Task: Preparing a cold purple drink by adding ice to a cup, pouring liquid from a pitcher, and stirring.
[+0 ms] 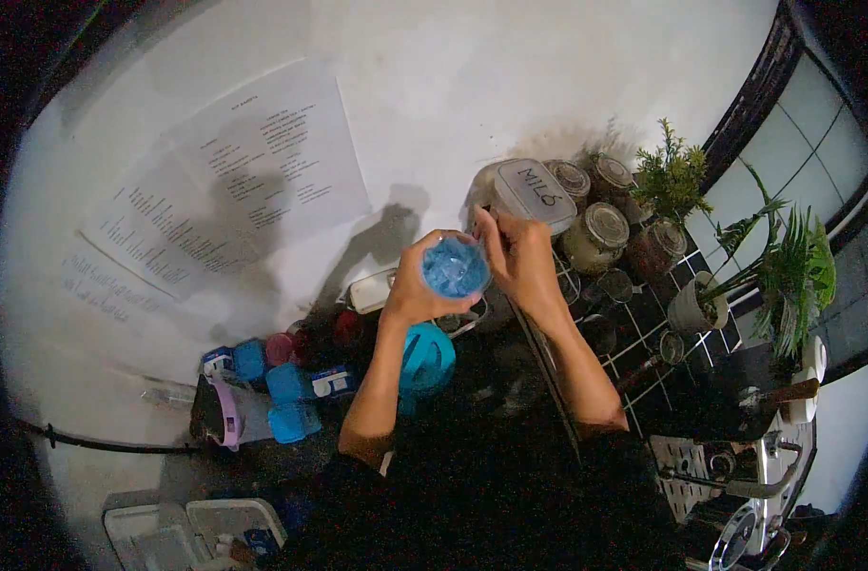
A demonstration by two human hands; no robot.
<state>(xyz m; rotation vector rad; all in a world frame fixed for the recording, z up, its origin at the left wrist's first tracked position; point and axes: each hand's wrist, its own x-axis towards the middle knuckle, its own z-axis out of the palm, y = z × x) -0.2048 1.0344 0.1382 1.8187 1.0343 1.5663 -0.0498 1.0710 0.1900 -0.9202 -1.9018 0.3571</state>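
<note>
Holding of the cup (455, 268) is done by the left hand (415, 288), whose fingers are curled around its side, above the worktop (657, 404) at the middle of the scene. Blue, faceted contents are seen inside, which might be taken for ice. Just right of the rim, the right hand (521, 252) is raised with its fingers bent and drawn narrowly together; whether anything is pinched by them, or whether the cup is touched, cannot be told.

As far as can be judged, the putting-in of the contents is at least well begun, since blue is shown across the mouth of the cup; how high it is filled is hard to tell from above. The mouth is seen uncovered, and the cup is held up rather than set down. What else is left cannot be told.

To the far right, the tub (536, 195) and the jars (600, 233) are grouped, with a plant (793, 276) placed farther right. On the near side, a teal item (429, 360) is partly hidden by the left forearm. To the left, blue boxes (291, 383) are set beside a jug (228, 411).
</note>
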